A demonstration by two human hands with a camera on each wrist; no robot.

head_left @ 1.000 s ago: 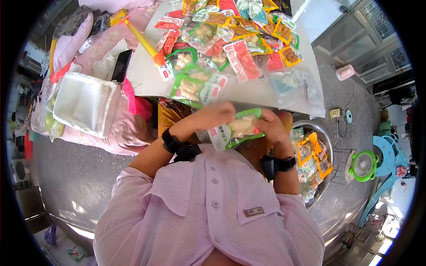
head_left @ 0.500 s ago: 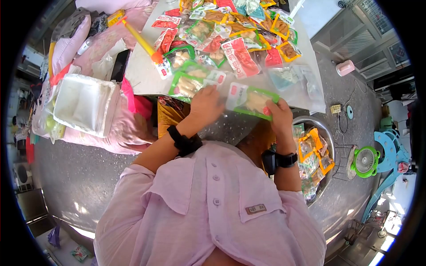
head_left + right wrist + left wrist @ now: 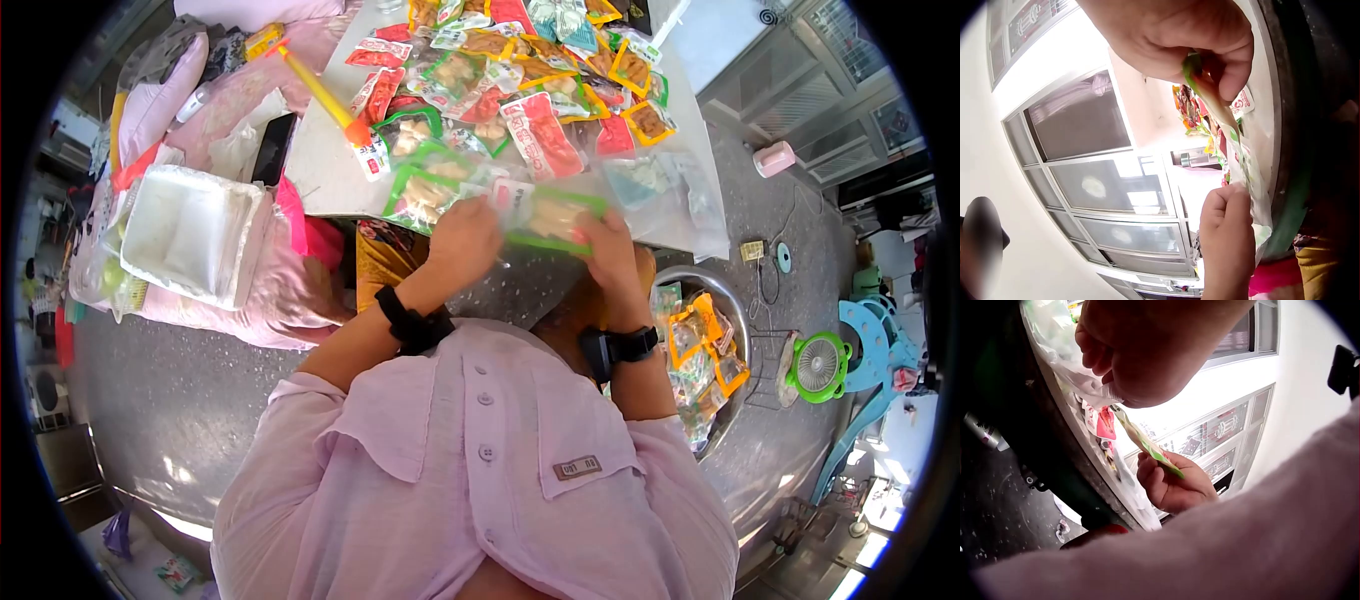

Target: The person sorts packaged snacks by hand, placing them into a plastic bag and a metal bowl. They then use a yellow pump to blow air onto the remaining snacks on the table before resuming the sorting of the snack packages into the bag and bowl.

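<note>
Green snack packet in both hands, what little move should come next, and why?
Probably lower the green packet flat onto the table and let go. The left hand and right hand pinch it by its ends at the table's near edge, beside other green packets already lying there.

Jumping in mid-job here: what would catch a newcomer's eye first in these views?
The heap of bright snack packets covering the far half of the white table stands out first. At the table's near edge, the left hand and right hand pinch opposite ends of one green-edged packet. To the right, lower down, a metal bowl holds more packets, and a white foam box sits on the left.
</note>
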